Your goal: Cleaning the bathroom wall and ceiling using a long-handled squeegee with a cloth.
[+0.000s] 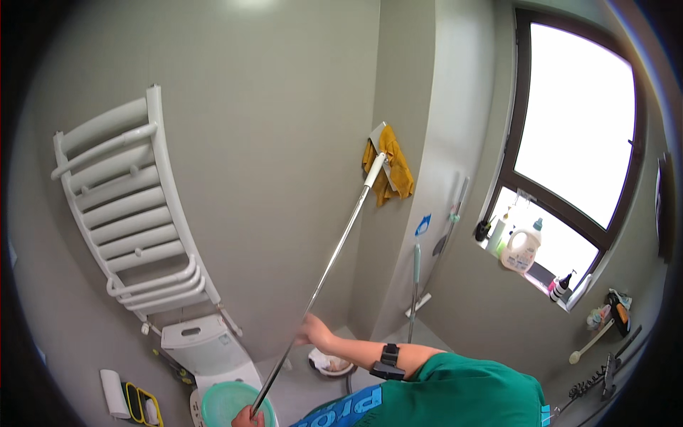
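Note:
A long metal pole [341,240] with a white socket slants up from the bottom to a flat white mop head [378,136] at the wall corner. A mustard-yellow cloth [399,165] is draped over that head and hangs down in folds. My right hand [315,333], on the arm with a black strap, is closed around the middle of the pole. Lower down, my left hand [248,417] grips the pole near its bottom end, over a green basin [235,403]. That hand is partly cut off by the picture's lower edge.
A white towel radiator [181,181] hangs at left above a toilet [205,347]. A basin with cloths [331,365] is on the floor. A squeegee [419,305] and a green-handled pole [417,264] stand beyond. Bottles, including a white jug [520,253], line the windowsill.

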Demonstrator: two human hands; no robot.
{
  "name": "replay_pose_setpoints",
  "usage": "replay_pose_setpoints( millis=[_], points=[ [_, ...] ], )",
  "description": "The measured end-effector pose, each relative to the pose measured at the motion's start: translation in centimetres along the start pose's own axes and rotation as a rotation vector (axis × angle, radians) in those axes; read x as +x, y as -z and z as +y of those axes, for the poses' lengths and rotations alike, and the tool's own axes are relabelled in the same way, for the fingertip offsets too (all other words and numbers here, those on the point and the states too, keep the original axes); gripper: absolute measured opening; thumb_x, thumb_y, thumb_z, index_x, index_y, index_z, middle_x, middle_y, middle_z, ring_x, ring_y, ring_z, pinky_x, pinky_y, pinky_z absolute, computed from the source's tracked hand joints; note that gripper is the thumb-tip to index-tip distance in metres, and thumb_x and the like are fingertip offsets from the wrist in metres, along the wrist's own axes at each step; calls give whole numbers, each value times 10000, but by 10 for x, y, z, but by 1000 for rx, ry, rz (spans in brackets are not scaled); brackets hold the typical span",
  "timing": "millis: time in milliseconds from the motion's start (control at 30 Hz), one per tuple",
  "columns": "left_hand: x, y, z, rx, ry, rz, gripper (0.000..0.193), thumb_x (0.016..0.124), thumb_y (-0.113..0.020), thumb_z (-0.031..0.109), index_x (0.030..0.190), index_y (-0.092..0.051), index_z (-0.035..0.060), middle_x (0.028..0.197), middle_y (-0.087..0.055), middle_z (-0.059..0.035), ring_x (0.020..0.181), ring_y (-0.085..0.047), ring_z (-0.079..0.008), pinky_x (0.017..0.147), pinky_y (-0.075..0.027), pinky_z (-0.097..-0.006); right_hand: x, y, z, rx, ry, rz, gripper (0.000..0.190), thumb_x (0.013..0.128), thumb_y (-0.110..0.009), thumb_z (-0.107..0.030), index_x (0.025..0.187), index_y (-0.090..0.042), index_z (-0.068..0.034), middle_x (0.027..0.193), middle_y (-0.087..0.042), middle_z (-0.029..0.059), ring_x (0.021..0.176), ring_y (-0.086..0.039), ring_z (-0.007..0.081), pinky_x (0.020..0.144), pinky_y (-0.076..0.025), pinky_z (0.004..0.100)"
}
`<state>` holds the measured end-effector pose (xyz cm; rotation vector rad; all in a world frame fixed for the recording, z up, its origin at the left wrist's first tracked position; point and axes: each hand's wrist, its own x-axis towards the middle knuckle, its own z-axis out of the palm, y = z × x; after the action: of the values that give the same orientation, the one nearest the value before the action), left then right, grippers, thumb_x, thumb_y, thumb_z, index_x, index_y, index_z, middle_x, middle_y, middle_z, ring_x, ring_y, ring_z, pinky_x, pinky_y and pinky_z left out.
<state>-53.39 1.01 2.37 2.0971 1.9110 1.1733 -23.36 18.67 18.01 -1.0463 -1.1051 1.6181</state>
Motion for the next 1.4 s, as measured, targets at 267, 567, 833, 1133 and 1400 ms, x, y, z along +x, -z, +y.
replay_pose_setpoints(
  millis=[267, 567, 833, 1133, 1400],
  points=[
    [59, -11, 22, -175, -106, -158, 254, 905, -569, 249, 1075, -616, 66, 787, -633, -173, 689, -626, -321, 612, -492, -426, -10, 24, -65, -32, 239, -100, 218, 943, -542, -127, 1098, -414, -43, 978, -633, 106, 924, -677, 241, 746, -527, 291],
    [123, -32, 141, -863, 1, -436, 200, 956, -536, 261, 905, -578, 72, 578, -468, 29, 498, -423, -71, 446, -353, -260, -15, 57, -178, -122, 453, 28, 225, 947, -531, -119, 1125, -419, -39, 848, -632, 89, 785, -679, 227, 689, -544, 333],
    [179, -57, 207, -1117, 232, -523, 225, 964, -520, 297, 894, -531, 84, 549, -470, 22, 429, -426, -97, 417, -360, -249, -10, 76, -268, -214, 665, 81, 352, 944, -522, -81, 1254, -383, 9, 841, -623, 90, 740, -673, 195, 650, -568, 319],
    [253, -24, 279, -1178, -9, -742, 264, 1006, -460, 282, 861, -384, 74, 560, -392, -7, 417, -365, -77, 371, -330, -251, -29, 79, -381, -308, 696, 101, 347, 919, -538, -101, 1222, -401, -4, 834, -612, 91, 694, -669, 206, 600, -541, 324],
    [293, -9, 335, -1198, -49, -743, 276, 1005, -456, 317, 885, -370, 84, 550, -371, -16, 403, -352, -95, 362, -324, -264, -37, 91, -453, -382, 712, 118, 247, 912, -565, -107, 1119, -463, -20, 836, -634, 93, 695, -692, 222, 596, -544, 323]
  ],
)
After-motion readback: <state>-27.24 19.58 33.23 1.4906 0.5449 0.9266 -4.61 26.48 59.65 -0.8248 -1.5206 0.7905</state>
